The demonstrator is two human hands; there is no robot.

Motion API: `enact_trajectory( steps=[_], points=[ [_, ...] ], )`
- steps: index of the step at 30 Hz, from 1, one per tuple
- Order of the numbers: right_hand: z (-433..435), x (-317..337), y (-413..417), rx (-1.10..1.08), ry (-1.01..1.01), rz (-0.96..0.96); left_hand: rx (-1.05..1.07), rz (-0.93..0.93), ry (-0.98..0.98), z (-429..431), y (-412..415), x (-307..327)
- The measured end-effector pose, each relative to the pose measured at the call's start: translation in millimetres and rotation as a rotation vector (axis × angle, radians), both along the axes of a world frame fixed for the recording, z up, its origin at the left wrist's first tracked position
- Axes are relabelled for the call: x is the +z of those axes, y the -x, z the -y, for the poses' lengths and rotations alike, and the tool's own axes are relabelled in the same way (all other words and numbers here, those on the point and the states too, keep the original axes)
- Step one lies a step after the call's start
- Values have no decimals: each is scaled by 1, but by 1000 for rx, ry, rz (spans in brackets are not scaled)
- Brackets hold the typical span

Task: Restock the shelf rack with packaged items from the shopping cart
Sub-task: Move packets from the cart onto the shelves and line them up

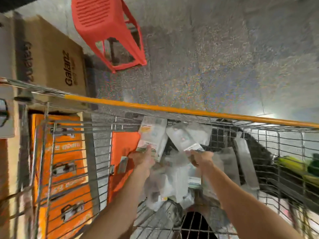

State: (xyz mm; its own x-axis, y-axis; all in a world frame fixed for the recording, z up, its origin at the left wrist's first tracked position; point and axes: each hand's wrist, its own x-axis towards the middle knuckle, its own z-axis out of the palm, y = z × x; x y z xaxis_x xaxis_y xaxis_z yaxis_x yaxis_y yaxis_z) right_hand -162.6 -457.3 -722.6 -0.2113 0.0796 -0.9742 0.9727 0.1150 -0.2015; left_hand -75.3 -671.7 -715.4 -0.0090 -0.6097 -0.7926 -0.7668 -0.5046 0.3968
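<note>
Both hands are down inside the wire shopping cart (259, 138), among a loose heap of packaged items. The left hand (144, 159) has its fingers (148, 149) closed around the lower edge of a flat white carton pack (152, 135), which leans upright against the cart's far wall just below the orange handle bar (155, 107). The right hand (201, 158) has its fingers (190, 155) clamped on the near end of a long white pouch (183, 137), which slants up and away from them towards the carton. The picture is blurred, so no print can be read.

Judging by their look, both pieces are light. The carton seems stiff enough to lift by one edge without folding, though a grip nearer its middle would stop it swinging. The pouch looks soft and glossy: held by one end it may droop or slip, so a pinch across its width, or support underneath, would be safer. Below and nearer than the fingers lie clear plastic bags (172, 180), limp and slippery, best gathered by a fistful of film, not by a corner.

To the right of the right hand, a dark bag (255, 152) and something yellow-green (293, 164) sit against the cart's side. Beyond the handle bar stand a red plastic stool (107, 25) and a Galanz cardboard box (51, 56) on the floor. The shelf rack cannot be picked out here.
</note>
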Motion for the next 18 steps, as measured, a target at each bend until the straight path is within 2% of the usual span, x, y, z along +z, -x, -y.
enact_trajectory(
  steps=[2, 3, 6, 12, 18],
  points=[
    [-2, 8, 3, 7, -23, -39, 24, 19, 13, 7, -11, -31],
    [-3, 11, 3, -12, 0, -62, 32, 19, -11, 4, -8, -25],
    [-13, 24, -2, 66, 87, -57, -7, -16, -59, -23, 13, 48],
    [-40, 55, -20, 142, 195, -22, -176, -18, -272, -46, -19, 80],
    [-52, 80, -54, 50, 203, -62, -196, -35, -392, -53, -50, 107]
  ],
)
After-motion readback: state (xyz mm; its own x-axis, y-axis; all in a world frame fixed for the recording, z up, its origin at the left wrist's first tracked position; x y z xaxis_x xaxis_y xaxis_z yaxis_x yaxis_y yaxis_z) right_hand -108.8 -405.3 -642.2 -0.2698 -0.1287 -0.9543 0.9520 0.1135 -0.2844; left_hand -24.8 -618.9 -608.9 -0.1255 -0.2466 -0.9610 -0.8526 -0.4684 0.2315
